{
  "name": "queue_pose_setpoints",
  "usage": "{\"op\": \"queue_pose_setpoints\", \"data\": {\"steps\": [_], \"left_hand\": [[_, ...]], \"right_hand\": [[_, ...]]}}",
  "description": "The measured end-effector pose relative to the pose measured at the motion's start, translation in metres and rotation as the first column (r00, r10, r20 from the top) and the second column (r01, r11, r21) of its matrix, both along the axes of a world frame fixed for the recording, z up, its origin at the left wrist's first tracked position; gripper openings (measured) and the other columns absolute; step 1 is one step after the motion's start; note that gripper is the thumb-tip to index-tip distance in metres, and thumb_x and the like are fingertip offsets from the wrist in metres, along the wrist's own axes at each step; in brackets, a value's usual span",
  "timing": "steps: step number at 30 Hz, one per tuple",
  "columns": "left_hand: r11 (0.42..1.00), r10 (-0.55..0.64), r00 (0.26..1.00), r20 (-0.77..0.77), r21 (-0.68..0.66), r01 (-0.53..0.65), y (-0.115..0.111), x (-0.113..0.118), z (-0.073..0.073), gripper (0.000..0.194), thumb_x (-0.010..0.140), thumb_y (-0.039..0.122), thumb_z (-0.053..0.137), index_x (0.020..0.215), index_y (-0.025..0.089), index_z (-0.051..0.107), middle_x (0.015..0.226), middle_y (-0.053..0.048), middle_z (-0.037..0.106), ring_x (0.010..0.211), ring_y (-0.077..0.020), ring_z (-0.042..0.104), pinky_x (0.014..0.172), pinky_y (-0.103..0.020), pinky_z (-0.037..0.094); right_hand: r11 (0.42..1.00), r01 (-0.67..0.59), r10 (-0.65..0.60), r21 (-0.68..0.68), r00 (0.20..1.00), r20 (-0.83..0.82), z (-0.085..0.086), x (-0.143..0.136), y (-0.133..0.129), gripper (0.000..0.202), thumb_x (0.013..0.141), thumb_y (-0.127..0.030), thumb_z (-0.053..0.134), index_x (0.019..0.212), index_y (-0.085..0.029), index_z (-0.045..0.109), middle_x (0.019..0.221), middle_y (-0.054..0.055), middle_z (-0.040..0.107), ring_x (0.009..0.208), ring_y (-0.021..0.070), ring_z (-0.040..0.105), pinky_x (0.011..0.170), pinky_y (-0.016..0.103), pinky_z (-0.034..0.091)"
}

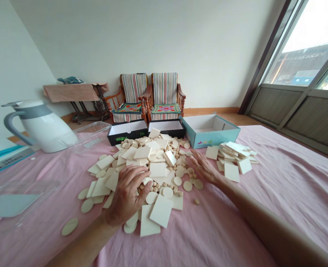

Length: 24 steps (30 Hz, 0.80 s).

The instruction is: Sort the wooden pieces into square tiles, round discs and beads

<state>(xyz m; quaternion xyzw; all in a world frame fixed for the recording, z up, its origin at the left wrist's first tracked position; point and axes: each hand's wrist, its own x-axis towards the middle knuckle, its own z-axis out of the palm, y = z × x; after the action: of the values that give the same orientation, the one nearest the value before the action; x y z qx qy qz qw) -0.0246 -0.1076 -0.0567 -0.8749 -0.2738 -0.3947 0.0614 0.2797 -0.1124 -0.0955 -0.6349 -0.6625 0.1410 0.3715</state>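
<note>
l hand [129, 191] is wide & curved over the pale pile [157, 170] at its 8 o'clock; under palm can't tell. r hand [203, 166], wide & flat, is at 3 o'clock, near discs [187, 185]. better light fingers, palms low, so pcs don't scatter

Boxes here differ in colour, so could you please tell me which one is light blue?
The rightmost box; the left box and middle box are black outside.
</note>
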Motion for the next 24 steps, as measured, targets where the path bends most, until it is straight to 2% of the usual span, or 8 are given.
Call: {"op": "queue_pose_setpoints", "data": {"steps": [3, 5, 8, 10, 13, 16, 19, 24], "left_hand": [[1.000, -0.003, 1.000, -0.002, 0.006, 0.003, 0.000, 0.000, 0.001, 0.019, 0.086, 0.020, 0.057, 0.104, 0.020, 0.061, 0.106, -0.008, 0.064, 0.106, -0.0233, 0.055, 0.098, -0.046, 0.040], [1.000, -0.004, 1.000, -0.004, 0.008, 0.004, 0.000, 0.001, 0.001, 0.019, 0.086, 0.020, 0.057, 0.104, 0.019, 0.062, 0.106, -0.007, 0.064, 0.106, -0.0232, 0.055, 0.098, -0.046, 0.040], [1.000, 0.001, 1.000, -0.005, 0.007, -0.001, 0.000, 0.001, 0.001, 0.019, 0.086, 0.019, 0.057, 0.104, 0.019, 0.062, 0.106, -0.007, 0.064, 0.106, -0.0232, 0.055, 0.098, -0.045, 0.040], [1.000, 0.005, 1.000, -0.004, 0.010, -0.005, 0.000, 0.000, 0.002, 0.019, 0.086, 0.019, 0.057, 0.104, 0.019, 0.062, 0.105, -0.007, 0.064, 0.105, -0.0230, 0.056, 0.098, -0.045, 0.040], [1.000, 0.003, 1.000, -0.001, 0.015, -0.003, -0.001, -0.001, 0.002, 0.019, 0.086, 0.019, 0.057, 0.104, 0.019, 0.062, 0.105, -0.007, 0.064, 0.105, -0.0228, 0.056, 0.099, -0.045, 0.040], [1.000, -0.003, 1.000, 0.000, 0.020, 0.003, -0.001, -0.001, 0.002, 0.018, 0.086, 0.019, 0.057, 0.103, 0.019, 0.063, 0.105, -0.007, 0.064, 0.105, -0.0227, 0.056, 0.098, -0.045, 0.041], [1.000, -0.006, 1.000, 0.002, 0.026, 0.006, 0.000, 0.000, 0.001, 0.019, 0.085, 0.019, 0.058, 0.103, 0.019, 0.063, 0.104, -0.007, 0.064, 0.105, -0.0225, 0.056, 0.098, -0.044, 0.041], [1.000, 0.002, 1.000, -0.004, 0.027, -0.002, 0.000, -0.003, 0.000, 0.018, 0.085, 0.020, 0.058, 0.102, 0.020, 0.063, 0.104, -0.006, 0.065, 0.104, -0.0218, 0.058, 0.100, -0.045, 0.040]], "right_hand": [[0.993, -0.005, 0.013, -0.117, 0.997, 0.071, -0.007, -0.003, 0.002, 0.058, 0.095, -0.051, 0.030, 0.140, -0.016, 0.040, 0.145, 0.017, 0.042, 0.139, 0.0307, 0.028, 0.112, 0.061, 0.014], [0.981, -0.129, 0.134, -0.144, 0.991, 0.024, -0.001, -0.009, -0.002, 0.055, 0.096, -0.050, 0.028, 0.140, -0.018, 0.040, 0.145, 0.013, 0.043, 0.137, 0.0280, 0.033, 0.112, 0.056, 0.020], [0.957, -0.274, 0.266, -0.094, 0.960, -0.091, 0.017, -0.013, -0.009, 0.051, 0.097, -0.048, 0.028, 0.136, -0.021, 0.045, 0.139, 0.009, 0.051, 0.128, 0.0234, 0.045, 0.107, 0.043, 0.036], [0.970, -0.232, 0.225, -0.071, 0.970, -0.095, 0.029, -0.011, -0.015, 0.048, 0.095, -0.045, 0.032, 0.129, -0.019, 0.053, 0.129, 0.010, 0.058, 0.117, 0.0230, 0.055, 0.097, 0.038, 0.045], [0.982, -0.097, 0.113, -0.160, 0.989, 0.093, 0.043, -0.004, -0.025, 0.041, 0.085, -0.040, 0.052, 0.116, -0.015, 0.061, 0.111, 0.013, 0.062, 0.091, 0.0229, 0.063, 0.080, 0.036, 0.049], [0.947, -0.110, 0.194, -0.300, 0.944, 0.266, 0.051, -0.001, -0.036, 0.050, 0.070, -0.034, 0.066, 0.115, -0.014, 0.060, 0.102, 0.012, 0.060, 0.083, 0.0218, 0.060, 0.076, 0.035, 0.048], [0.926, -0.151, 0.250, -0.347, 0.932, 0.262, 0.052, -0.009, -0.043, 0.050, 0.069, -0.026, 0.065, 0.117, -0.014, 0.059, 0.099, 0.011, 0.059, 0.084, 0.0210, 0.058, 0.076, 0.032, 0.047], [0.963, -0.125, 0.167, -0.237, 0.972, 0.163, 0.037, -0.020, -0.039, 0.051, 0.068, -0.012, 0.060, 0.119, -0.012, 0.057, 0.104, 0.012, 0.056, 0.080, 0.0178, 0.058, 0.075, 0.032, 0.049]]}}
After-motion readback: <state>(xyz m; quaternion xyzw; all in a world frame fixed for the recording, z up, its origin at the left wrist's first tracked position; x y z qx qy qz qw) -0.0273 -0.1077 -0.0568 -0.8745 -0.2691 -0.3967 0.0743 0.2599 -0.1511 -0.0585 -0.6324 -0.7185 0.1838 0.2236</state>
